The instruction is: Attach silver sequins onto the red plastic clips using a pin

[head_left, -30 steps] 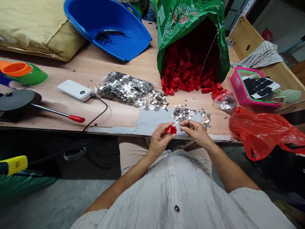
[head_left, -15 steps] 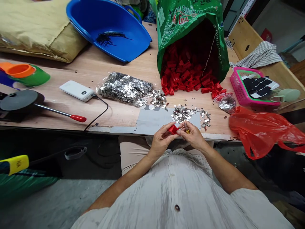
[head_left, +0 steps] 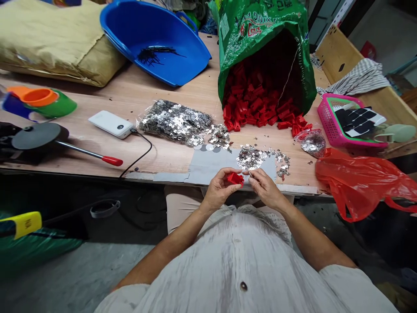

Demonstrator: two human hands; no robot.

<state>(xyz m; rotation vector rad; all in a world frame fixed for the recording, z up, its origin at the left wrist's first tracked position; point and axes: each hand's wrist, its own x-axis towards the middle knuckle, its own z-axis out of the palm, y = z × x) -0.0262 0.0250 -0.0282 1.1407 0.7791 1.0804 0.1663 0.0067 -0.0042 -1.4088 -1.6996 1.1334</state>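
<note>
**Item 1.** Red plastic piece (head_left: 235, 178): 1 unit, off the table (head_left: 97, 100) edge, straight toward the person from the mouth of the green sack (head_left: 260, 30).
- Left hand (head_left: 219, 190): thumb and fingers clamped around the piece, on its side away from the sack's right wall.
- Right hand (head_left: 267, 186): fingertips pinched on a thin metal item (head_left: 249, 173), too small to identify. Its tip meets the piece.

**Item 2.** Loose silver bits (head_left: 250, 157): 1 scattered heap, between the sack mouth and the hands.

**Item 3.** Grey patch (head_left: 208, 167): flat on the table edge, nearer the person than the sack, partly under the heap.

**Item 4.** Red pieces (head_left: 257, 108): many, filling the sack and spilling from its mouth onto the table.

**Item 5.** Clear bag of silver bits (head_left: 176, 121): 1, just left of the sack mouth.

**Item 6.** Small bag of silver bits (head_left: 312, 141): 1, near the sack's right corner.

**Item 7.** Pink basket (head_left: 329, 126): 1, right of the sack, holding dark flat pieces.

**Item 8.** Red plastic bag (head_left: 358, 178): 1, right of the sack and nearer the person, hanging over the table edge.

**Item 9.** White power bank (head_left: 111, 124) with black cable (head_left: 143, 152): well left of the sack.

**Item 10.** Blue basin (head_left: 137, 26): left of the sack, at the far side of the table.
</note>
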